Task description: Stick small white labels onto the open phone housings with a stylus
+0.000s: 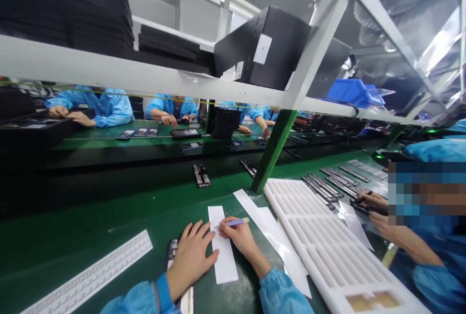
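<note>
A narrow white sheet of small stickers lies on the green table. My right hand pinches a pen-like tool with a purple shaft and a pale end, its tip over the upper part of the sheet. My left hand has its fingers spread, the fingertips at the sheet's left edge. Under my left hand and wrist is a partly covered phone body. A blue band circles my left wrist.
A long white perforated strip lies at the left. White paper strips and a white slotted tray lie at the right, by a green post. Phone bodies sit farther back. Co-workers in blue sit opposite and at the right.
</note>
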The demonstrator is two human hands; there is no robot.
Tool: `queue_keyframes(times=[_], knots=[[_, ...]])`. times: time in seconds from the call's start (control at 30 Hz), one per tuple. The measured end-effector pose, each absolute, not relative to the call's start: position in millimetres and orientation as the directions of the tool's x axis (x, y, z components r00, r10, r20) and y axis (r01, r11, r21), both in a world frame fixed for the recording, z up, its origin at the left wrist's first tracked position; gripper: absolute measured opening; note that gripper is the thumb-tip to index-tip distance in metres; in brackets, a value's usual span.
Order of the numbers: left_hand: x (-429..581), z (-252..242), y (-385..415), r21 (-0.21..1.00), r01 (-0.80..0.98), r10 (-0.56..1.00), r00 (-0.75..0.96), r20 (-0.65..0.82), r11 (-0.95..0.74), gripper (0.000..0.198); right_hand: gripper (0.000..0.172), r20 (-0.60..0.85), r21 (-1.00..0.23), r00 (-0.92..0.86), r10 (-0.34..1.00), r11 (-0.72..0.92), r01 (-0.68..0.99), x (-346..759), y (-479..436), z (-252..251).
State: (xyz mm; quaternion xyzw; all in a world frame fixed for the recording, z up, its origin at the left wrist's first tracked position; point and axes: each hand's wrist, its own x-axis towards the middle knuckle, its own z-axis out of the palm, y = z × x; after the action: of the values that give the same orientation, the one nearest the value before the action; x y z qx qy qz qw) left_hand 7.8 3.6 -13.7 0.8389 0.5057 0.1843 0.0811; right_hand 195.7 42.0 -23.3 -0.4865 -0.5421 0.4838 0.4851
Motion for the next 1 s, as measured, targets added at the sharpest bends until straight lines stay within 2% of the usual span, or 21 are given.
queue_keyframes(times=[0.2, 0.37, 0.6, 0.77, 1.0], knots=[[6, -14, 3, 0.363, 0.808, 0.886, 0.412, 0.214, -0.464, 0.044, 0.042, 0.048, -0.999, -0.048, 0.998, 0.049, 0.016, 193, 42, -21], [5, -16, 3, 0.358, 0.806, 0.88, 0.409, 0.24, -0.472, 0.045, 0.044, 0.048, -0.999, -0.041, 0.998, 0.049, 0.002, 193, 43, -23], [2, 2, -5, 0.372, 0.779, 0.859, 0.408, 0.309, -0.504, 0.033, 0.048, 0.058, -0.998, -0.034, 0.998, 0.058, 0.008, 193, 36, -15], [-46, 9, -28, 0.403, 0.736, 0.833, 0.416, 0.365, -0.544, 0.027, 0.05, 0.059, -0.998, -0.011, 0.998, 0.059, 0.002, 194, 36, -14], [-126, -18, -77, 0.353, 0.808, 0.859, 0.33, 0.391, -0.471, 0.031, 0.047, 0.022, -0.995, 0.046, 0.999, 0.026, -0.094, 189, 26, -6]])
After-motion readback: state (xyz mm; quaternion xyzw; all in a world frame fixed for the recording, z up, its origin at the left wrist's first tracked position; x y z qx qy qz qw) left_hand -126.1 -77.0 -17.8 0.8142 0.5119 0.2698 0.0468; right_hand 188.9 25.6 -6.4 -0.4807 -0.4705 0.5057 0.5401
